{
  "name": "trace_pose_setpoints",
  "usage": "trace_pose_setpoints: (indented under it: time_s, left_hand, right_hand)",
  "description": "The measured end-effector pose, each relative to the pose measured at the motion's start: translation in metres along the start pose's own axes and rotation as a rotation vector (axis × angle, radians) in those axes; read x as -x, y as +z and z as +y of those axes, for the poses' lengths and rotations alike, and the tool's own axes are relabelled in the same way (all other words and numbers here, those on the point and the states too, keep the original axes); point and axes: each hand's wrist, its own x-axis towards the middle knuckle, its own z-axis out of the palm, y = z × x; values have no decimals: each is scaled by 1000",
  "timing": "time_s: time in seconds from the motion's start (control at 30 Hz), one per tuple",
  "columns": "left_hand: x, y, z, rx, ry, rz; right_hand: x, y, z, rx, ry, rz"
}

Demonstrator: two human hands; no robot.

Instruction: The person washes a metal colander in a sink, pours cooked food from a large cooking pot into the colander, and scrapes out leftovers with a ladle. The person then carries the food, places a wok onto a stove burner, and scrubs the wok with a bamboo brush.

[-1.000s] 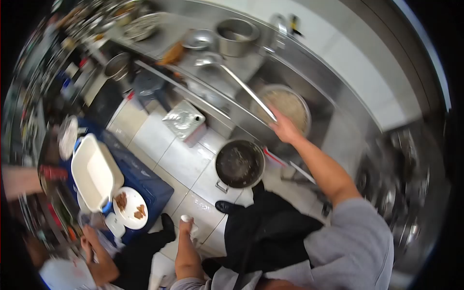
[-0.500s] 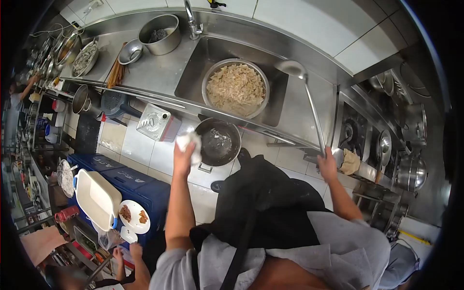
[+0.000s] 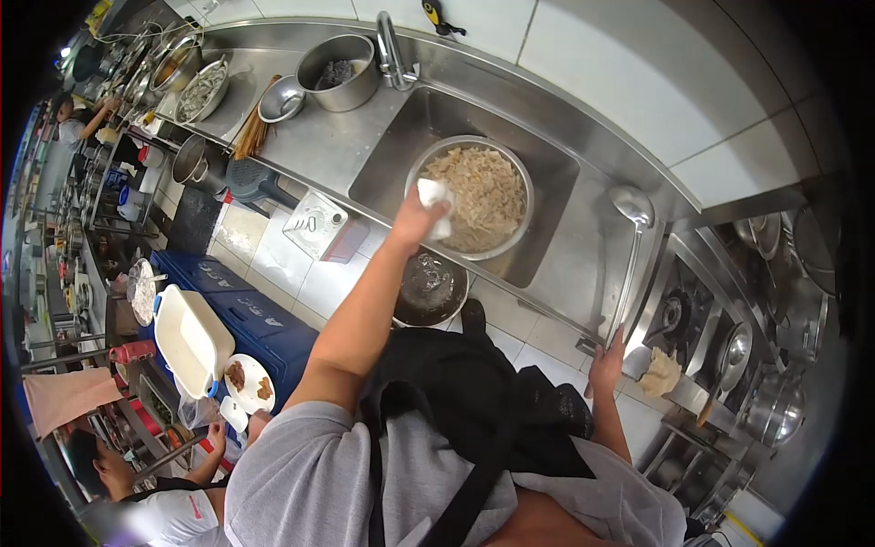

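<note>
My left hand [image 3: 421, 219] is closed around a crumpled white cloth [image 3: 436, 202], at the left rim of a large metal bowl in the sink. This bowl [image 3: 524, 219] is filled with pale, shredded food [image 3: 483, 191] that looks wet. On the right, my right hand [image 3: 606, 365] is at the handle end of a long metal ladle [image 3: 629, 260], fingers around it. The ladle's cup lies on the steel counter right of the sink. Below the sink edge, a dark round pan [image 3: 430, 287] is partly hidden by my left forearm.
A faucet [image 3: 392, 59] stands behind the sink [image 3: 556, 219]. A deep pot [image 3: 342, 87] and a small metal bowl [image 3: 281, 98] sit on the left counter. A square tin [image 3: 314, 223] and blue coolers [image 3: 246, 310] are at left; another person [image 3: 173, 510] works nearby. Stove burners [image 3: 674, 310] lie right.
My left hand has moved with the white cloth from beside the dark pan up to the bowl's rim. The ladle has come down onto the right counter. The view has shifted.
</note>
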Motion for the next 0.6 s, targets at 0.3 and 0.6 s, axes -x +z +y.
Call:
trace_pose_setpoints:
  time_s: [0.3, 0.6]
  left_hand:
    - [-155, -107, -45, 86, -312, -130]
    - [-198, -107, -93, -12, -391, 20]
  right_hand:
    - [-8, 36, -34, 255, 286, -11]
    - [-112, 96, -140, -89, -155, 307]
